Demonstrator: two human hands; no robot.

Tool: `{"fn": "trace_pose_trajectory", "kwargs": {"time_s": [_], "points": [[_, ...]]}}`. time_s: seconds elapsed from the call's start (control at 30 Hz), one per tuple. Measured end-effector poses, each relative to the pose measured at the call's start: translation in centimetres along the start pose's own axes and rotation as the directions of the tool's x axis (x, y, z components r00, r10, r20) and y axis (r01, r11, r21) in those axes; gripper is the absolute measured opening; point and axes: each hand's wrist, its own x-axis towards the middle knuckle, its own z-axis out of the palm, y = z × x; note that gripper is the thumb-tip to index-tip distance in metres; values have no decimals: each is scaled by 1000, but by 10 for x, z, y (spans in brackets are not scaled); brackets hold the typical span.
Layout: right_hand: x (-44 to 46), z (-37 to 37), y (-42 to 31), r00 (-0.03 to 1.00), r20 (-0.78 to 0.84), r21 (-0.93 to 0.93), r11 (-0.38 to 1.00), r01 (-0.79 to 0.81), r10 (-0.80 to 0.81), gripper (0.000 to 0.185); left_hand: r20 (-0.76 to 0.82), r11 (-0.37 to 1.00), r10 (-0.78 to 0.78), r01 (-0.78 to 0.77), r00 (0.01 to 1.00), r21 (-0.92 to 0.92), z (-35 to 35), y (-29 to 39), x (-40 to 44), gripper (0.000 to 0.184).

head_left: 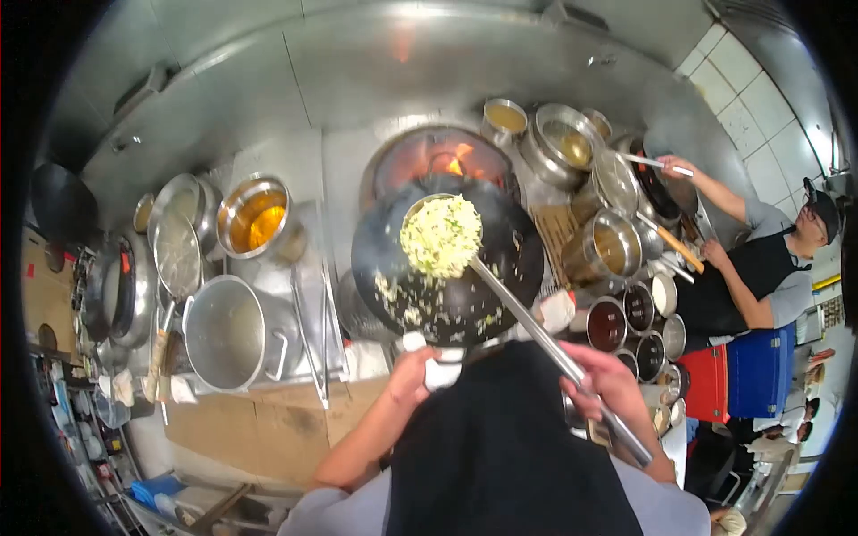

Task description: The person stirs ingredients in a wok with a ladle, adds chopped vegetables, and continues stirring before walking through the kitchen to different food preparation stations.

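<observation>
My right hand [609, 382] is closed around the long metal handle of a ladle [527, 322]. The ladle's bowl is heaped with pale yellow food with green bits [441, 237], perhaps fried rice, and is over the black wok [509, 299]. Loose pieces of the same food cling to the wok's inside. At the wok's near rim, my left hand [411, 375] is closed on a folded white cloth [440, 372]; whatever the cloth covers there is hidden. Flames [456, 161] burn behind the wok's far rim.
Left of the wok stand a large pot [225, 335], a metal container of orange liquid [257, 219] and a wire strainer [177, 255]. On the right are a pot of liquid [612, 248], several sauce containers [608, 323] and a co-worker [751, 268] holding a utensil.
</observation>
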Motion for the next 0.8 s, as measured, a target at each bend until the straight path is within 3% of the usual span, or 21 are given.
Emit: {"fn": "trace_pose_trajectory", "kwargs": {"time_s": [0.07, 0.13, 0.17, 0.2, 0.27, 0.33, 0.37, 0.53, 0.6, 0.67, 0.8], "points": [[-5, -6, 6, 995, 43, -104, 990, 98, -93, 71, 7, 998, 56, -56, 998, -11, -14, -4, 14, 34], [12, -2, 23, 985, -20, -311, 937, 156, -171, 74, 0, 989, 142, -142, 990, 29, -9, 3, 15, 37], [27, 5, 27, 986, -54, -264, 954, 140, -160, 75, 11, 991, 120, -121, 993, 66, -11, 5, 18, 36], [42, 5, 31, 986, -92, -211, 970, 119, -141, 75, 16, 990, 91, -92, 996, 104, -18, 5, 23, 35], [78, -33, 52, 989, 98, 162, 982, 94, -111, 62, 37, 985, 82, -87, 996, 151, -24, 8, 27, 30], [110, -58, 90, 972, 203, 587, 809, -26, -117, 39, -2, 978, 83, -81, 997, 193, -32, 11, 34, 29], [108, -57, 105, 964, 246, 677, 729, -97, -101, 23, -7, 968, 113, -109, 994, 224, -31, 16, 26, 28], [45, -27, 177, 955, 215, 825, 561, -66, -205, 39, 67, 915, 152, -166, 986, 369, -37, 22, -30, 27], [5, -11, 223, 963, 90, 836, 545, 66, -255, 48, 94, 833, 146, -173, 985, 526, -53, 14, -59, 28], [-45, 13, 267, 951, -38, 677, 692, 249, -305, 56, 52, 706, 106, -112, 993, 699, -61, 6, -100, 28], [-144, 77, 375, 879, -278, 632, 615, 472, -388, 60, 46, 621, -163, 66, 986, 781, -91, -26, -143, 21]]}}
